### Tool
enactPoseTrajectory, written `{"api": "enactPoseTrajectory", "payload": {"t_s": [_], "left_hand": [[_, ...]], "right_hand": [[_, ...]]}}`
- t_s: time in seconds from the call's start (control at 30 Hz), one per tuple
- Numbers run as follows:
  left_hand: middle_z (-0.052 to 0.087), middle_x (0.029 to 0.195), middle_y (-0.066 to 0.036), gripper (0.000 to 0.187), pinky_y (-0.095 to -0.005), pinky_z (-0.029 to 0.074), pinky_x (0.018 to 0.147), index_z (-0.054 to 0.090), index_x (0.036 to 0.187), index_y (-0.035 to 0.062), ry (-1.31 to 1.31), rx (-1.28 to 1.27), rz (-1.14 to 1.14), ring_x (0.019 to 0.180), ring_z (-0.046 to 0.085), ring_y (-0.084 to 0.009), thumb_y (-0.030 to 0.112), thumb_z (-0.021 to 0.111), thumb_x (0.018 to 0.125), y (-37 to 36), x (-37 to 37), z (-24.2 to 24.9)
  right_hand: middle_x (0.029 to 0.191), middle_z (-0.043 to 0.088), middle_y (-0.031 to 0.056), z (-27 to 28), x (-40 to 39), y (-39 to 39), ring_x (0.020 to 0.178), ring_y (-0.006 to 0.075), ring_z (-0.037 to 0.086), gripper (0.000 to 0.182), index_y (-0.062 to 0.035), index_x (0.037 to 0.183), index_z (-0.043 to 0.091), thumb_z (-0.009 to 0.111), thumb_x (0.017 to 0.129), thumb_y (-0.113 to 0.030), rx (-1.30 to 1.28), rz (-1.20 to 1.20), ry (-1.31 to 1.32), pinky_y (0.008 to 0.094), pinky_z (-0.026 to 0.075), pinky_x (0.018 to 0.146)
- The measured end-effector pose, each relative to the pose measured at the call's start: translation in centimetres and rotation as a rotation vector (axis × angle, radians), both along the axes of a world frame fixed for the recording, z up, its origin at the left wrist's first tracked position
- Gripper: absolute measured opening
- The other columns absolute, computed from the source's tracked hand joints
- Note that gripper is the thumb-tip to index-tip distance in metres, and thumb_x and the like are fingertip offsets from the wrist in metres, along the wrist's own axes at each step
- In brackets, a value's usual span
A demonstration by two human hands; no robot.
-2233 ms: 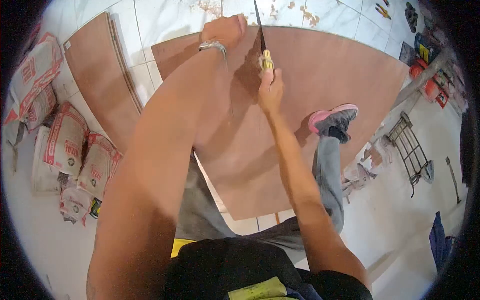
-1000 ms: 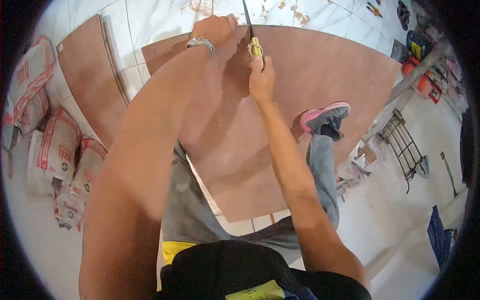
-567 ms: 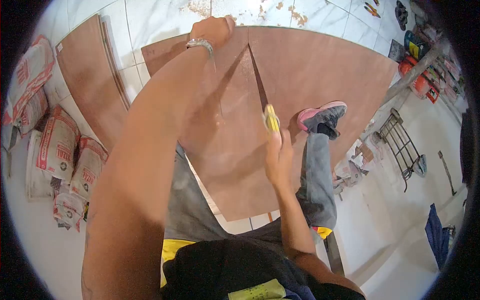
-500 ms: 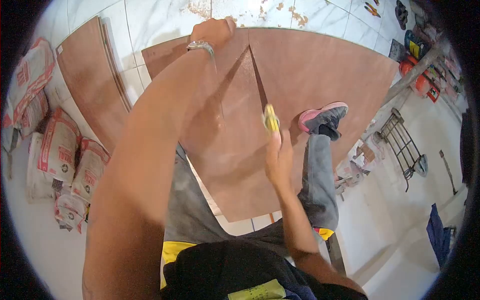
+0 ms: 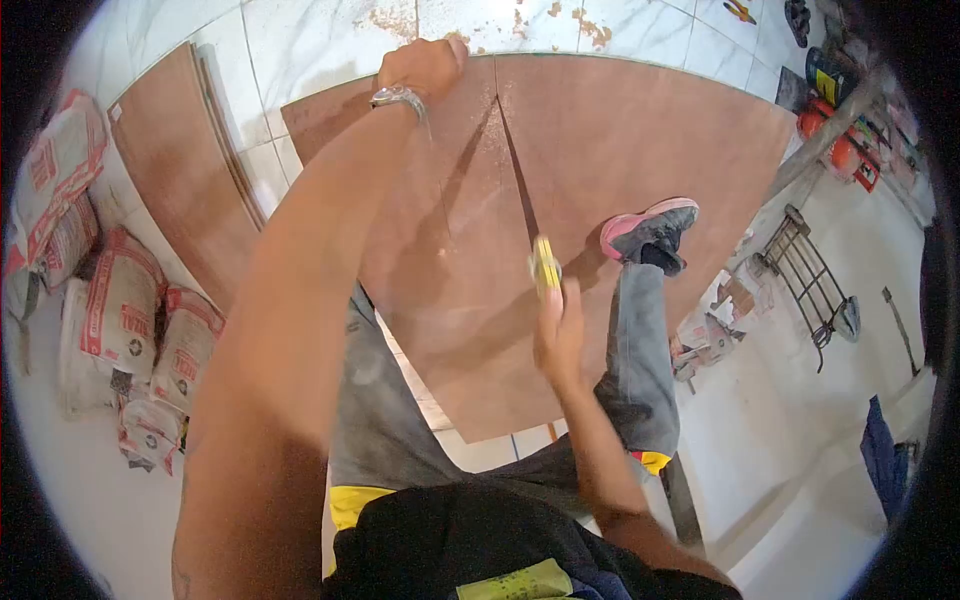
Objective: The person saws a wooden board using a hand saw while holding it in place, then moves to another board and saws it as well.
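Observation:
A large brown wood panel (image 5: 660,140) lies in front of me, with a straight slit running in from its far edge. My right hand (image 5: 560,335) is closed round the yellow handle of a handsaw (image 5: 546,262). The saw's dark, narrow blade points away from me and meets the panel at the near end of the slit. At the far edge, left of the slit, my left hand (image 5: 425,68) is closed on the panel, its fingertips mostly hidden; that wrist wears a watch (image 5: 400,97). My shoe (image 5: 652,232) rests on the panel's right part.
More brown panels (image 5: 180,170) lean at the left, near stacked red-and-white bags (image 5: 125,305). Sawdust specks the white tiles (image 5: 640,35) beyond the panel. On the right are a metal hand truck (image 5: 808,270), red helmets (image 5: 843,155) and a dark blue cloth (image 5: 880,460).
My right hand and the saw have drawn slightly back toward me. My left hand keeps its place on the far edge. The view has shifted a little.

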State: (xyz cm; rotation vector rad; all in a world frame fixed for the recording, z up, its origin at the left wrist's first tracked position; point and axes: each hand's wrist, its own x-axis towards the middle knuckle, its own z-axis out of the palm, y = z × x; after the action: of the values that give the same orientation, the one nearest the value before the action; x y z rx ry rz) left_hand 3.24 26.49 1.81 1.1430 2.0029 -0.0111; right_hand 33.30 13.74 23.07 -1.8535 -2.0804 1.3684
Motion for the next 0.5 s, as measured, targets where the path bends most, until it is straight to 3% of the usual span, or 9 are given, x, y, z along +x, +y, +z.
{"api": "enactPoseTrajectory", "payload": {"t_s": [0.03, 0.07, 0.1, 0.13, 0.23, 0.3, 0.33, 0.37, 0.5], "left_hand": [[0.075, 0.102, -0.02, 0.054, -0.0511, 0.057, 0.083, 0.075, 0.105, 0.0089, 0.005, -0.001, 0.002, 0.091, 0.074, -0.0374, 0.038, 0.03, 0.103, 0.1, 0.1, -0.1], [0.075, 0.101, -0.02, 0.053, -0.0511, 0.057, 0.083, 0.075, 0.103, 0.0087, -0.002, 0.006, 0.004, 0.091, 0.074, -0.0377, 0.038, 0.03, 0.102, 0.2, 0.0, -0.2], [0.075, 0.101, -0.02, 0.053, -0.0511, 0.057, 0.083, 0.075, 0.102, 0.0086, -0.01, 0.005, 0.011, 0.091, 0.074, -0.0379, 0.038, 0.031, 0.102, 0.1, 0.0, -0.1], [0.075, 0.1, -0.02, 0.053, -0.0511, 0.057, 0.083, 0.075, 0.101, 0.0084, -0.016, 0.003, 0.017, 0.091, 0.074, -0.0381, 0.037, 0.031, 0.102, -0.2, 0.0, -0.1], [0.074, 0.101, -0.025, 0.064, -0.0525, 0.056, 0.087, 0.075, 0.099, 0.0015, 0.005, 0.141, -0.073, 0.089, 0.073, -0.0419, 0.039, 0.024, 0.105, -0.6, 0.0, -0.7], [0.073, 0.103, -0.025, 0.063, -0.0523, 0.056, 0.089, 0.075, 0.103, 0.0038, -0.021, 0.128, -0.106, 0.093, 0.072, -0.0426, 0.039, 0.023, 0.105, -0.6, -0.1, -1.2], [0.072, 0.11, -0.024, 0.036, -0.0539, 0.058, 0.081, 0.062, 0.126, 0.0072, 0.072, 0.07, -0.327, 0.103, 0.071, -0.0402, 0.028, 0.045, 0.102, -0.7, -0.3, -1.6], [0.073, 0.075, -0.018, 0.025, -0.047, 0.058, 0.057, 0.067, 0.1, 0.0048, 0.17, 0.309, -0.283, 0.069, 0.073, -0.0378, 0.018, 0.046, 0.099, -1.1, -0.1, -3.3], [0.074, 0.087, -0.021, 0.029, -0.0488, 0.059, 0.068, 0.067, 0.105, 0.0018, 0.136, 0.266, -0.245, 0.082, 0.074, -0.039, 0.02, 0.045, 0.1, -0.6, -0.5, -2.2]], "right_hand": [[0.119, 0.067, 0.0209, -2.6, -2.1, 1.7, 0.1, 0.031, 0.066, 0.043, 0.0015, 0.138, 0.053, 0.042, 0.108, -0.028, -0.155, -0.105, -0.127, 0.0415, 0.05, 0.089], [0.115, 0.067, 0.0244, -8.4, -3.7, 3.1, 0.102, 0.0324, 0.066, 0.041, 0.002, 0.131, 0.056, 0.043, 0.107, -0.028, -0.186, -0.198, -0.088, 0.045, 0.05, 0.088], [0.094, 0.068, 0.0278, -13.8, -6.1, 5.7, 0.088, 0.0498, 0.066, 0.041, -0.0008, 0.121, 0.057, 0.048, 0.104, -0.037, 0.039, -0.032, -0.249, 0.0491, 0.052, 0.075], [0.089, 0.067, 0.0286, -16.4, -9.1, 8.0, 0.083, 0.0549, 0.062, 0.041, -0.0011, 0.112, 0.057, 0.048, 0.103, -0.04, 0.027, -0.116, -0.126, 0.0549, 0.05, 0.072], [0.088, 0.064, 0.0314, -19.2, -7.8, 7.6, 0.085, 0.0559, 0.062, 0.039, -0.0008, 0.107, 0.055, 0.049, 0.102, -0.039, 0.131, -0.123, 0.026, 0.0575, 0.048, 0.071], [0.088, 0.064, 0.0311, -19.0, -7.9, 7.3, 0.084, 0.0561, 0.062, 0.038, -0.0015, 0.107, 0.055, 0.05, 0.102, -0.039, 0.159, -0.141, 0.031, 0.0582, 0.047, 0.07], [0.088, 0.065, 0.0308, -18.9, -8.1, 7.7, 0.085, 0.0561, 0.062, 0.038, -0.0021, 0.107, 0.055, 0.051, 0.101, -0.039, 0.191, -0.128, 0.024, 0.0579, 0.047, 0.071], [0.089, 0.065, 0.0305, -18.8, -8.2, 7.7, 0.086, 0.0561, 0.062, 0.038, -0.0026, 0.107, 0.055, 0.051, 0.101, -0.04, 0.215, -0.119, 0.012, 0.0576, 0.048, 0.072], [0.09, 0.066, 0.0306, -18.9, -8.7, 7.7, 0.087, 0.0559, 0.061, 0.042, -0.0033, 0.106, 0.057, 0.052, 0.099, -0.044, 0.227, -0.139, -0.066, 0.0589, 0.048, 0.076]]}}
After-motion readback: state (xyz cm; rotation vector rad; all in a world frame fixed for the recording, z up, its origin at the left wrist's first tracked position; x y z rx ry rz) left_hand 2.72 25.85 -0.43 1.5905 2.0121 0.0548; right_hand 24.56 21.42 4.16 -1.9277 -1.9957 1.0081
